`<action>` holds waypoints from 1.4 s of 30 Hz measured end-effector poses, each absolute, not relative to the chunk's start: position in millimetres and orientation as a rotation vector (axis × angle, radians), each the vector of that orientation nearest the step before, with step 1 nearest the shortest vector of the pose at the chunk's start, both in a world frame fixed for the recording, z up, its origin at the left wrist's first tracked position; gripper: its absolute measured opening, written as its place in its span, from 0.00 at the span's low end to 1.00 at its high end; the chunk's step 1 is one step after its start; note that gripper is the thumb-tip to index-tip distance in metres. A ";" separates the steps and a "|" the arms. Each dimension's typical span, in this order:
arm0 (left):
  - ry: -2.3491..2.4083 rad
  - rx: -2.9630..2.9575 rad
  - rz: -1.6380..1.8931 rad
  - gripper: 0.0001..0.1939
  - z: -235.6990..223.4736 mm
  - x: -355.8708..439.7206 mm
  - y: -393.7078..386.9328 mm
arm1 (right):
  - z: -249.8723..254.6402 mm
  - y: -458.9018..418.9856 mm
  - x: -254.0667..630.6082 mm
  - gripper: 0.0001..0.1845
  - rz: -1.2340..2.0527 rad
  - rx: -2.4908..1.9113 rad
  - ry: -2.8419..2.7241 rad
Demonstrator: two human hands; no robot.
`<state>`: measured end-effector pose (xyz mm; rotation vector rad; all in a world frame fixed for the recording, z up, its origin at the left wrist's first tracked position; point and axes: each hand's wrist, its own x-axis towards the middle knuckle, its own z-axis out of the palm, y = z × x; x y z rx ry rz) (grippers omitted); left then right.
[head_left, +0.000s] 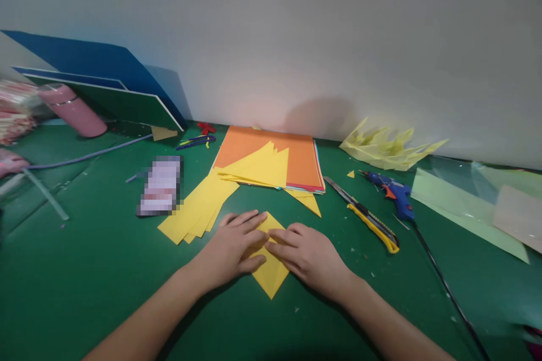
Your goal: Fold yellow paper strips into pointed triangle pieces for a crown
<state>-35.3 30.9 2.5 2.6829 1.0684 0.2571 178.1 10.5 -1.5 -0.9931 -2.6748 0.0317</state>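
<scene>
Head view: piece of yellow paper (pixel 271 283) lies on the green table (pixel 127 287), near centre, one corner pointing to the near edge. Left hand (pixel 237 245) rests on its left side, fingers extended, thumb apart from them. Right hand (pixel 312 255) covers its right side, fingers slightly apart, tips meeting the left hand's near the middle. Neither hand clamps; both seem to press the paper flat so that it does not slip.

Farther left: fanned yellow sheets (pixel 199 208), overlapping, probably so that single sheets lift easily. Directly far: pointed yellow pieces (pixel 265 166) on an orange-topped paper stack (pixel 241 141), perhaps grouped there to keep them apart from the sheets.

Right: cutter (pixel 372 227), blade end pointing far; beyond it, blue glue gun (pixel 400 196), set aside, presumably to leave working room.
</scene>
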 end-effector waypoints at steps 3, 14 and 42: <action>1.038 2.697 0.275 0.14 3.7 -36.6 31.7 | -2.0 10.1 178.6 0.11 0.018 -1.003 -2.671; 1.003 2.652 0.556 0.11 17.0 -62.7 39.5 | -3.0 10.4 179.9 0.12 0.000 -0.979 -2.640; 0.942 2.723 0.519 0.21 24.6 -78.3 47.2 | -4.9 10.1 179.9 0.13 0.003 -0.995 -2.640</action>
